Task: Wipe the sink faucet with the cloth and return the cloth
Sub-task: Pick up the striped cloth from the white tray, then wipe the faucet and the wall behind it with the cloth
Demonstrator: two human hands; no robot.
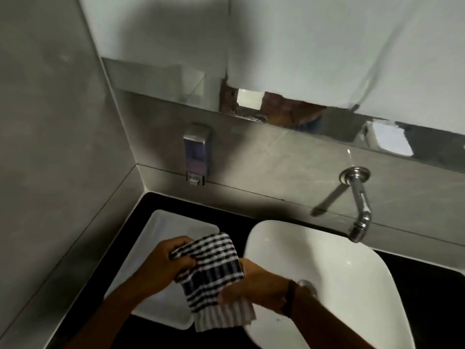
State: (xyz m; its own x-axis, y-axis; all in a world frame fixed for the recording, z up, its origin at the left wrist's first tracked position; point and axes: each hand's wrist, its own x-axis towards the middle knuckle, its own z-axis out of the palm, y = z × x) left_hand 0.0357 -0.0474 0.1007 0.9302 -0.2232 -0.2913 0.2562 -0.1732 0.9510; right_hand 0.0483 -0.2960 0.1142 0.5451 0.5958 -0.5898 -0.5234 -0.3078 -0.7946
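Seemingly undecided, both hands, left hand (161, 265) and right hand (254, 285), gripped the striped cloth (214, 270) in closed fingers above the white tray (161, 222), well apart from the faucet (359, 210); wiped or not, unclear.

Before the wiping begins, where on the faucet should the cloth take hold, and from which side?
Probably the slim spout tube of the faucet, wrapped from the front and below. It slopes down from its wall plate and hangs free over the white basin, so the striped cloth, now held by the left hand and right hand, can encircle it.
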